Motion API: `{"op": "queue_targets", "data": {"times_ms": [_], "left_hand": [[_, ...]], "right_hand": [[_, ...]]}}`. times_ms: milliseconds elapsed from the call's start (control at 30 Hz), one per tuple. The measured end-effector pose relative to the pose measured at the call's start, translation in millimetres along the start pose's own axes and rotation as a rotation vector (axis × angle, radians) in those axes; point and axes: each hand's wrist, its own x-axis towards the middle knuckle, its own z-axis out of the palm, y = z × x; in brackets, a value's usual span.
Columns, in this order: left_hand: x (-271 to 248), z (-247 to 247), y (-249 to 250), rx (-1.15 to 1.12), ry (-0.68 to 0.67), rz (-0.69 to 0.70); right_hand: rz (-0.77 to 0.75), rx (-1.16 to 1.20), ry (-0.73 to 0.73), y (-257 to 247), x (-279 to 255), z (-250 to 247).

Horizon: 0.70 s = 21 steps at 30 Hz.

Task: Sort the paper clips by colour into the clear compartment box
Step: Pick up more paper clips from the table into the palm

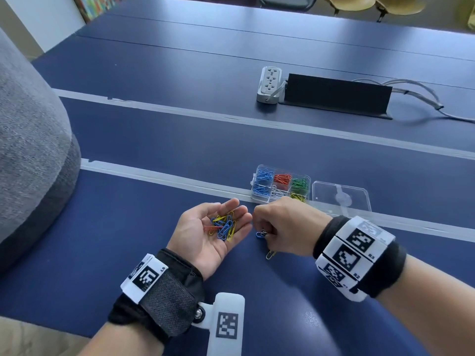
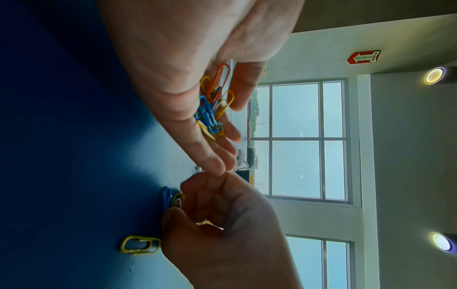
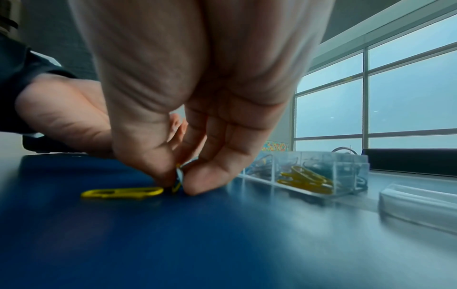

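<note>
A dark blue table [image 1: 154, 140] is filling most of the head view, with a grey cushioned seat [image 1: 30, 140] bulging in at the left edge and a white power strip [image 1: 269, 84] lying beside a black cable box [image 1: 336, 95] in the upper right. Just right of centre, the clear compartment box [image 1: 281, 185] is sitting open on a pale strip, its cells holding blue, red, green, white and yellow clips, and its clear lid [image 1: 341, 197] is lying flat just to its right. Below the box, the left hand [image 1: 208, 235] is lying palm up with relaxed fingers, cradling a loose heap of mixed paper clips [image 1: 224, 226]. Beside it, the right hand [image 1: 285, 227] is curling down to the table, pinching a small bunch of clips [image 1: 261, 234] between thumb and fingertips. A single yellow clip [image 1: 270, 254] is lying just below that hand.
</note>
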Motion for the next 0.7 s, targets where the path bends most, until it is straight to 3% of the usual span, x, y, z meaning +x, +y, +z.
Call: {"op": "queue_targets", "data": {"times_ms": [367, 567, 700], "left_hand": [[2.4, 0.5, -3.2, 0.014, -0.028, 0.002], [3.4, 0.5, -4.2, 0.014, -0.030, 0.004], [4.5, 4.1, -6.9, 0.022, -0.029, -0.001]], "right_hand": [[-0.105, 0.013, -0.074, 9.7, -12.6, -4.2], [-0.237, -0.155, -0.139, 6.8, -22.9, -2.0], [-0.213, -0.263, -0.149, -1.3, -20.2, 2.7]]}}
